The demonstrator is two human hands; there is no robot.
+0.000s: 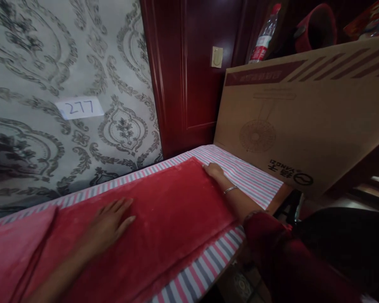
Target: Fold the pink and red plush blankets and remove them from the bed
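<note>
A red plush blanket (170, 206) lies folded flat along a table covered with a striped cloth (196, 273). At the left, a lighter pink-red flap (15, 244) is folded over it. My left hand (113, 219) rests palm down on the blanket, fingers stretched and thumb apart. At the blanket's far right corner, my right hand (214, 171) has its fingers curled in on the edge; the fingertips are partly hidden. A thin bracelet circles the right wrist.
Behind the right hand a large cardboard box (259, 113) leans upright at the table's end. A plastic bottle (265, 38) shows above it. Patterned wallpaper (123, 75) with a paper label (79, 107) reading 277 and a dark red door panel (198, 75) border the far side.
</note>
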